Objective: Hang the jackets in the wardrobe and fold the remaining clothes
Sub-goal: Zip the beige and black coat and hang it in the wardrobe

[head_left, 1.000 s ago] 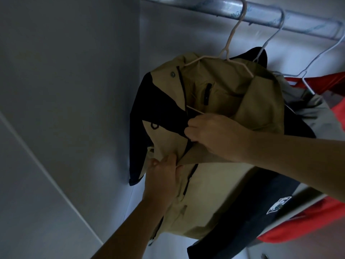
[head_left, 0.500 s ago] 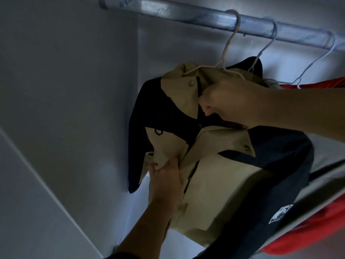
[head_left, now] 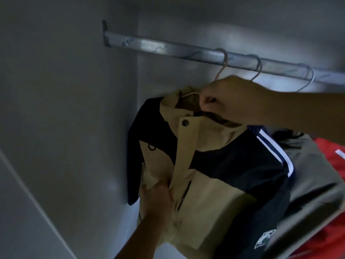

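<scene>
A beige and black jacket [head_left: 214, 199] hangs on a pale wire hanger [head_left: 221, 69] from the metal wardrobe rail [head_left: 168, 50]. My right hand [head_left: 229, 100] pinches the jacket's collar just under the hanger hook. My left hand [head_left: 158, 200] grips the lower left front panel beside the zip. The jacket's front is closed, with a snap button showing at the collar flap.
Behind the beige jacket hang a navy garment with white stripes [head_left: 274, 152], a grey one [head_left: 315, 176] and a red one [head_left: 334, 161], on two more wire hangers [head_left: 258, 69]. The wardrobe's grey side wall [head_left: 74, 128] stands close on the left.
My right hand has risen from the jacket's chest to its collar. The front flap has come across and closed. My left hand stays on the lower front. The view has dropped, showing the rail's end.
</scene>
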`<act>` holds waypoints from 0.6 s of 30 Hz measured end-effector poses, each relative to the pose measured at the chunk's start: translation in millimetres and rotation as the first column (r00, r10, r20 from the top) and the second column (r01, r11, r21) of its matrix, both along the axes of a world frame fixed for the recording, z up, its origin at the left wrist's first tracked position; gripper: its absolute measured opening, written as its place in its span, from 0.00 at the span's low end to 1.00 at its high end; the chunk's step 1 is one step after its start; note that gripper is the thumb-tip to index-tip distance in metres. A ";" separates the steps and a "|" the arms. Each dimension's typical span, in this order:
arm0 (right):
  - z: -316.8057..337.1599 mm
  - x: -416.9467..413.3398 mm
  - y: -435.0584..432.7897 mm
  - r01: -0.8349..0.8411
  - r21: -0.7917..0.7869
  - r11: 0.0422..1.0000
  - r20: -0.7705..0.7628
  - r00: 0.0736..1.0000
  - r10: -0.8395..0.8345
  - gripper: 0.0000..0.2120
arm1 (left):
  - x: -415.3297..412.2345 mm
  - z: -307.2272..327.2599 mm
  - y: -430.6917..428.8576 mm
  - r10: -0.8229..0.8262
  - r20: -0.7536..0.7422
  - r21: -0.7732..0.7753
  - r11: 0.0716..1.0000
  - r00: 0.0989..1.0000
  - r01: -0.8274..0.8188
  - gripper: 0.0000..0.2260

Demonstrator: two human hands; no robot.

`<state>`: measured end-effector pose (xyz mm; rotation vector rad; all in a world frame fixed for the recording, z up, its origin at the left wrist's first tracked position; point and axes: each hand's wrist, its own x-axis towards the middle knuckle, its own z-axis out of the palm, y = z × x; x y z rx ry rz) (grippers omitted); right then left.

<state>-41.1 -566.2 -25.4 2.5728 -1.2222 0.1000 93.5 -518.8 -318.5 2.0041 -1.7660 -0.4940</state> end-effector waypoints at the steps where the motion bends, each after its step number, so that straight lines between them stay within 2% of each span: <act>1: -2.9 -5.5 3.3 0.023 0.068 0.997 0.118 0.993 -0.031 0.09 | 4.1 4.1 -0.8 -0.031 -0.083 0.010 0.999 0.996 0.032 0.10; 3: -13.4 -22.5 9.0 0.122 0.100 0.987 0.321 0.935 -0.148 0.16 | 13.5 18.0 -9.7 -0.076 -0.387 -0.016 0.997 0.919 0.076 0.10; 4: -19.3 -30.4 8.3 0.202 0.147 0.968 0.387 0.889 -0.244 0.18 | 18.3 38.4 -18.6 -0.043 -0.555 -0.059 0.998 0.831 0.012 0.08; 5: -27.0 -38.4 3.0 0.277 0.220 0.935 0.444 0.825 -0.349 0.19 | 22.2 67.3 -27.3 0.020 -0.714 -0.069 0.993 0.700 -0.099 0.06; 6: -33.1 -45.6 -1.8 0.328 0.295 0.898 0.478 0.763 -0.436 0.20 | 25.0 95.2 -39.4 0.061 -0.856 -0.040 0.982 0.514 -0.184 0.05; 7: -37.6 -48.4 -6.5 0.365 0.327 0.872 0.511 0.708 -0.488 0.20 | 26.9 123.6 -53.3 0.089 -0.942 0.028 0.982 0.323 -0.189 0.06; 8: -39.5 -50.6 -12.2 0.381 0.305 0.873 0.550 0.678 -0.487 0.20 | 28.8 150.6 -67.4 0.108 -0.973 0.080 0.987 0.203 -0.142 0.09; 9: -39.2 -51.8 -17.9 0.399 0.291 0.870 0.575 0.653 -0.492 0.21 | 30.7 172.4 -80.4 0.120 -0.977 0.108 0.991 0.176 -0.081 0.13; 11: -35.7 -48.7 -28.7 0.415 0.354 0.838 0.587 0.599 -0.545 0.26 | 29.4 203.6 -99.4 0.130 -0.955 0.134 0.991 0.265 -0.004 0.16; 14: -35.9 -41.5 -39.8 0.327 0.703 0.631 0.499 0.406 -0.766 0.17 | 24.5 226.0 -118.7 0.173 -0.815 0.160 0.984 0.553 -0.073 0.16; 15: -34.5 -40.1 -38.7 0.304 0.731 0.611 0.486 0.397 -0.778 0.14 | 24.6 230.7 -125.4 0.141 -0.746 0.108 0.990 0.651 -0.090 0.15; 16: -32.4 -41.3 -38.2 0.305 0.710 0.635 0.493 0.430 -0.757 0.11 | 25.6 236.0 -131.5 0.073 -0.640 0.027 0.997 0.765 -0.073 0.12; 17: -29.4 -45.4 -41.0 0.314 0.663 0.680 0.512 0.473 -0.718 0.09 | 28.6 239.9 -137.6 -0.014 -0.455 -0.083 0.996 0.890 -0.026 0.09; 18: -24.8 -51.5 -43.2 0.338 0.587 0.735 0.533 0.522 -0.666 0.05 | 33.2 242.9 -141.5 -0.055 -0.221 -0.206 0.979 0.974 0.008 0.08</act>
